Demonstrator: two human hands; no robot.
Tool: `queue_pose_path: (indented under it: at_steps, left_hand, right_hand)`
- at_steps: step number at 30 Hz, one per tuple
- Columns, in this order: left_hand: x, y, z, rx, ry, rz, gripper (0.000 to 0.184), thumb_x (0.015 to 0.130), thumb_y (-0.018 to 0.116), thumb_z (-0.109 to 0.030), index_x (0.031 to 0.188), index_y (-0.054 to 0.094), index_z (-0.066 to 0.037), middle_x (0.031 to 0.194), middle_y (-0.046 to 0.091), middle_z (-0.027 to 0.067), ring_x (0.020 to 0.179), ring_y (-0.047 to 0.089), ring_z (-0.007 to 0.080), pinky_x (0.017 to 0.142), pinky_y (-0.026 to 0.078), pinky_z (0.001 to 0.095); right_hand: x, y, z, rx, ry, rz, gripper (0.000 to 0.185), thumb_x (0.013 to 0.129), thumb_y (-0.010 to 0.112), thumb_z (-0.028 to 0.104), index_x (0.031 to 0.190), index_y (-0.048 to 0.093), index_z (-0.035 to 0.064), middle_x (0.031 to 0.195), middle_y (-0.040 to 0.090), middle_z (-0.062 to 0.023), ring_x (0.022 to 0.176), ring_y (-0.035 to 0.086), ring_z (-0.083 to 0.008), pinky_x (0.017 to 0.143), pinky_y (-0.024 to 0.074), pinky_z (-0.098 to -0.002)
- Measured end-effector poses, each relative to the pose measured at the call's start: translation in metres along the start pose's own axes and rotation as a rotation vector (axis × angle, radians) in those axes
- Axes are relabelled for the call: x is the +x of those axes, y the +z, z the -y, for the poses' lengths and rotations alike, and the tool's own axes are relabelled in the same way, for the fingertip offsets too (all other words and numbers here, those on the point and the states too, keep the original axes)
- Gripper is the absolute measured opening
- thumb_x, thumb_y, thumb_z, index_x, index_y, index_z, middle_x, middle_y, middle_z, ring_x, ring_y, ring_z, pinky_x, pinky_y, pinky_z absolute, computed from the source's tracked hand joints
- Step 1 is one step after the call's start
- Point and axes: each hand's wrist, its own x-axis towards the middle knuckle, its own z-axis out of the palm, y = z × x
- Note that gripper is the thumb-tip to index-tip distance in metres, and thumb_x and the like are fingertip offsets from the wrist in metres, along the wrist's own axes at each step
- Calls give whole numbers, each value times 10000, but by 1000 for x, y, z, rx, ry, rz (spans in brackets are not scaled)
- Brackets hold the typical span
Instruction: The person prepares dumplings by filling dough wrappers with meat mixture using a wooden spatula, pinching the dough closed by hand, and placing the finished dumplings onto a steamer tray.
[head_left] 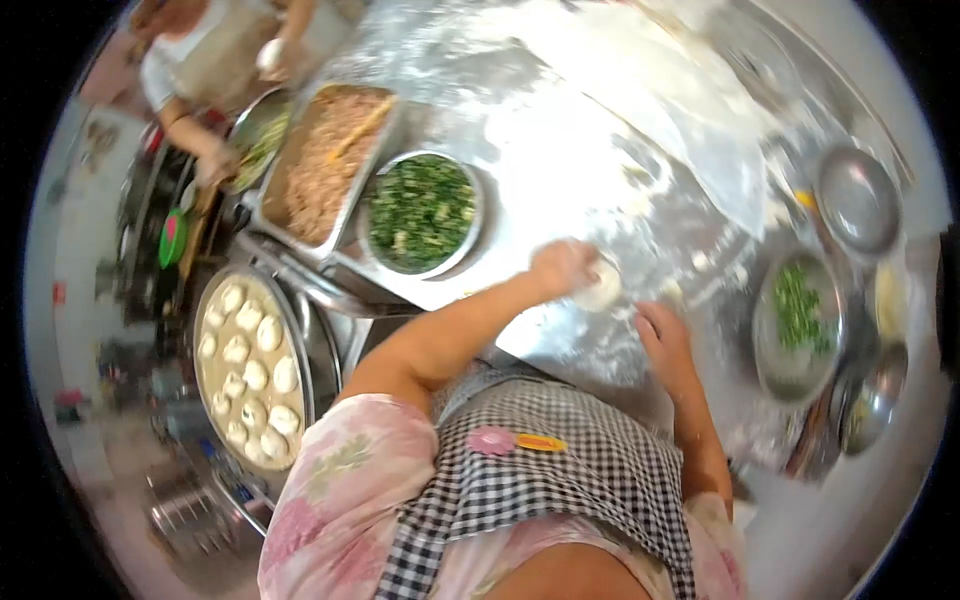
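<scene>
My left hand point(565, 268) is at the edge of a round, flat dough wrapper point(600, 288) on the floured steel table point(560, 335). Its fingers are blurred but look closed on the wrapper's near edge. To the right, my right hand point(665, 335) rests low over the table, thumb stretched out, with nothing visible in it. A small dough piece point(672, 291) lies just beyond its fingertips. Left of my left hand stands a round bowl of chopped greens point(422, 213).
A tray of minced filling point(330, 165) adjoins the greens. A large round pan point(255, 375) of shaped buns stands at left. A dough sheet point(650, 80) lies at the back; a bowl of chopped scallions point(798, 320) is right. A co-worker's hand point(215, 165) touches another bowl.
</scene>
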Motion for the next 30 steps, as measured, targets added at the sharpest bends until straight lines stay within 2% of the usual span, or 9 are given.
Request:
queue_pose_path:
  at_steps: [3,6,10,12,14,21,24,26,30]
  left_hand:
    - [-23,11,1,-553,15,-305,301,759,612,-348,814,609,-52,782,629,173,736,618,294,673,493,394]
    - [-38,-4,12,-1022,-19,-389,193,846,573,-241,913,571,-59,856,593,83,816,603,196,646,489,325]
    - [-108,-71,31,-2007,192,-247,185,874,571,-113,1051,573,-59,914,597,64,862,595,132,745,512,281]
    - [-131,-78,59,-1414,47,-412,223,844,607,-101,1060,583,-51,994,616,88,910,599,138,799,506,285]
    - [-125,-50,102,-464,427,-862,280,782,683,-102,1035,594,-22,974,638,75,861,621,170,799,497,281]
    - [-187,-84,166,-1414,332,-653,350,800,695,-70,1119,560,-27,931,645,86,876,630,160,726,533,308]
    - [-223,-127,196,-234,164,-1219,143,857,577,-190,850,569,-48,758,560,135,725,558,341,668,464,387]
    - [-236,-129,251,36,88,-1377,138,834,613,-148,935,587,-58,724,552,123,693,577,290,600,455,360]
    - [-316,-161,286,-1039,-121,-1198,220,920,452,-180,776,557,-51,716,571,127,708,584,286,642,474,382]
  right_hand:
    - [25,16,-6,-2,14,-88,329,887,545,167,1171,553,1,977,617,-150,745,593,-187,653,488,-295]
    - [65,12,48,473,391,213,321,894,539,185,1158,542,1,877,612,-93,655,563,-141,527,450,-249]
    - [110,26,102,624,168,431,229,904,521,191,1034,581,12,758,593,-42,602,537,-101,465,403,-220]
    - [125,51,152,610,10,481,208,908,515,198,987,589,20,702,582,-41,602,540,-108,494,426,-244]
    - [141,80,188,374,-219,546,207,903,522,199,982,592,20,700,588,-77,616,565,-164,546,452,-280]
    - [253,173,267,-350,-719,257,253,837,576,161,1044,580,15,973,615,-167,924,572,-353,793,460,-395]
    - [306,221,280,-577,-989,103,269,814,583,171,1024,575,3,1000,594,-166,964,547,-348,825,438,-432]
    - [333,245,283,-844,-949,210,215,784,594,159,939,598,9,910,612,-135,906,556,-327,783,446,-431]
    - [367,269,277,-1213,-971,333,154,766,579,187,771,645,48,782,631,-119,808,581,-306,720,462,-419]
